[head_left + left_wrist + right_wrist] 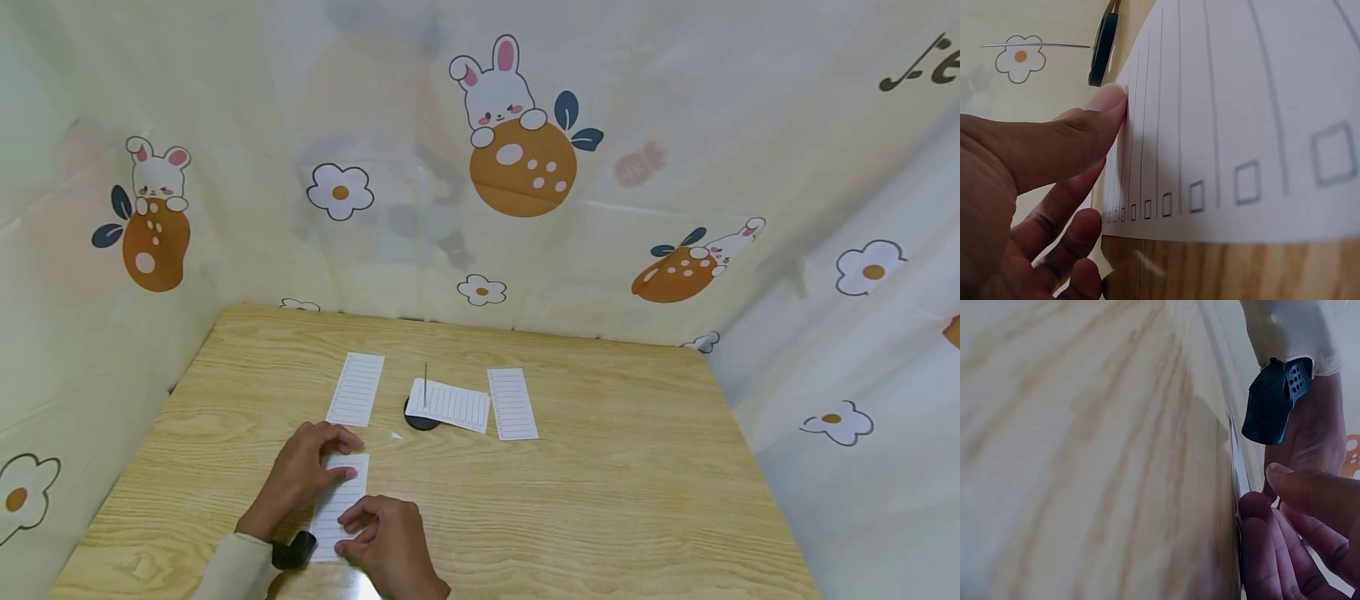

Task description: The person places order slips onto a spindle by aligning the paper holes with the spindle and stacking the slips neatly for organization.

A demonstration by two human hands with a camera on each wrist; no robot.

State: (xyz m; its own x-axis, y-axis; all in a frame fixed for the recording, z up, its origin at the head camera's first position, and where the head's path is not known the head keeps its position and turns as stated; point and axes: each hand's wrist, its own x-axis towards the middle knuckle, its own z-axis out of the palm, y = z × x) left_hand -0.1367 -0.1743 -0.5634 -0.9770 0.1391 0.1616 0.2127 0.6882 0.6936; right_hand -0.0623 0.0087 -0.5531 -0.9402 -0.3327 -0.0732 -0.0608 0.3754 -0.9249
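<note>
We record that only the head view shows the full layout: a lined paper slip (333, 504) flat on the counter (600, 500) under both sets of fingers, with three more slips further out. The left wrist view adds detail too small to read from above: a row of small printed boxes (1196, 197) along one long edge of the slip, one per line. The right wrist view gives the slip almost edge-on, and shows holes in the dark wristband (1269, 403) below the pale sleeve (1294, 328); from the head that band is a plain black lump.

Position: the slip runs from just short of the left hand (303, 462)'s index finger to beneath the right hand (393, 537). We note the left thumb touching the slip near its far end, the other fingers loosely bent past that end, a gap between. The right fingers are relaxed and bent at the near part, thumb and index apart; neither hand grips, and we cannot tell whether the right fingertips press the paper.

Beyond the left fingers lies the left slip (355, 389); a small white scrap (396, 435) sits to their right. Further right of them, the middle slip (459, 406) overlaps a black disc (422, 424) with an upright rod (425, 379), then the right slip (513, 404).
</note>
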